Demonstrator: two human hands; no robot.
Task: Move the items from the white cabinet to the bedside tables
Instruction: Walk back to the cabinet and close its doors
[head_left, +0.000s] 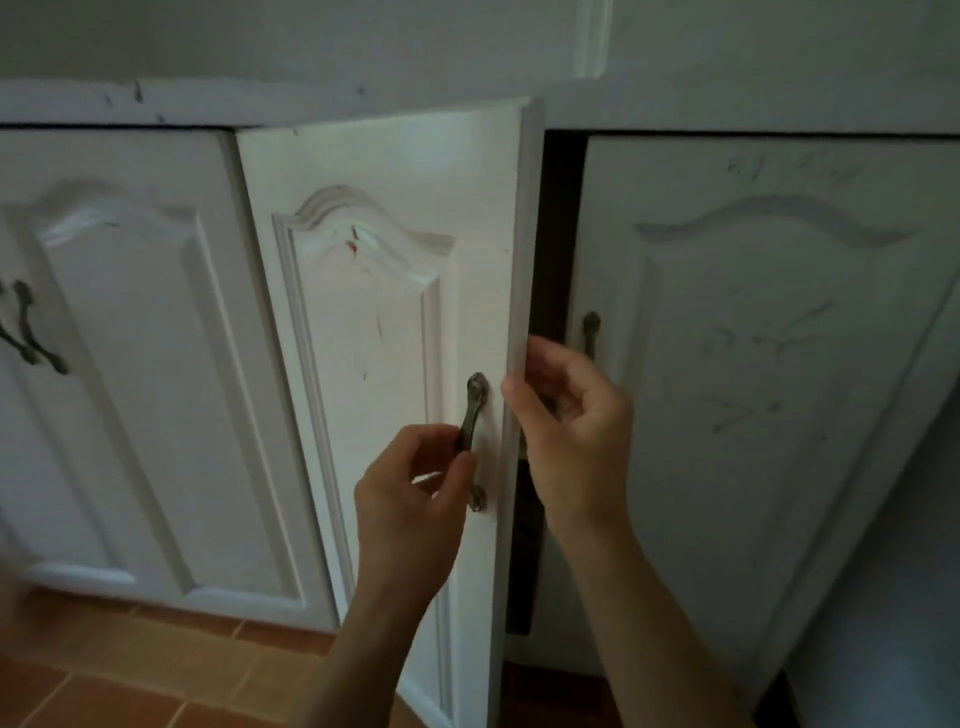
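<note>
The left hand (410, 483) is held at the metal handle (475, 405) of the middle door (374, 312). The handle's lower half is pinched between the thumb and curled fingers. The right hand (566, 426) is set just beside it, on the free edge of the same door. Its thumb is laid against the front of the edge and its fingers are curled round behind. The two hands are kept close together but not touching, with the door edge between them.

The middle door is swung partly outward from the white cabinet (311, 101), and a narrow dark gap (558, 234) is opened along its right side. The cabinet's interior is seen only through this gap. A darker shape low down in it may be a stored item, but it is too dim to tell.

To the right, the right door (753, 364) is marked with grey scribbles, and its small handle (590, 332) is seen just above the right hand. To the left, the left door (130, 364) is seen flush with the frame, with a dark handle (26, 332) near the picture's edge. Orange floor tiles (130, 675) are seen below the doors.
</note>
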